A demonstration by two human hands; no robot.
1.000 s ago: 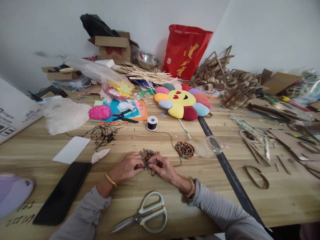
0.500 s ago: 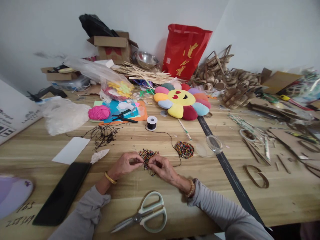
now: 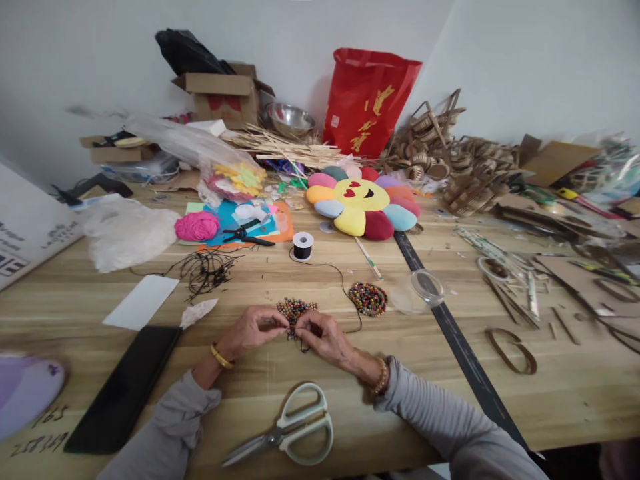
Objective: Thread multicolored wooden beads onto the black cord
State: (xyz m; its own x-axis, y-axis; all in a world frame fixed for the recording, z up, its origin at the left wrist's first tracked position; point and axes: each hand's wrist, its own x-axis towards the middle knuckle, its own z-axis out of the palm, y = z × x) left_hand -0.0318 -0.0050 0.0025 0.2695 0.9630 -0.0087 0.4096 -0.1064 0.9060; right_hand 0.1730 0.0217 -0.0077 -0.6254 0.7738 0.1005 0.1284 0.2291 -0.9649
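Both hands meet over a small pile of multicoloured beads (image 3: 296, 307) on the wooden table. My left hand (image 3: 257, 330) pinches thumb and forefinger together at the pile's lower left; a tiny thing at its fingertips looks like a bead, but is too small to be sure. Close beside it, my right hand (image 3: 327, 340) is also pinched, on the end of a black cord (image 3: 345, 283). The cord runs round behind this hand from a white spool (image 3: 303, 247). To the right lies a coiled string of beads (image 3: 368, 299).
Scissors (image 3: 287, 430) lie in front of my hands. Left are a black phone (image 3: 125, 387), a white card (image 3: 141, 302) and tangled black cord (image 3: 207, 272). A round clear lid (image 3: 427, 287) sits right, a flower cushion (image 3: 363, 202) behind, a red bag (image 3: 367, 103) farther back.
The fingertips of both hands have come slightly closer together over the beads. The rest of the scene shifts only a little with the camera.
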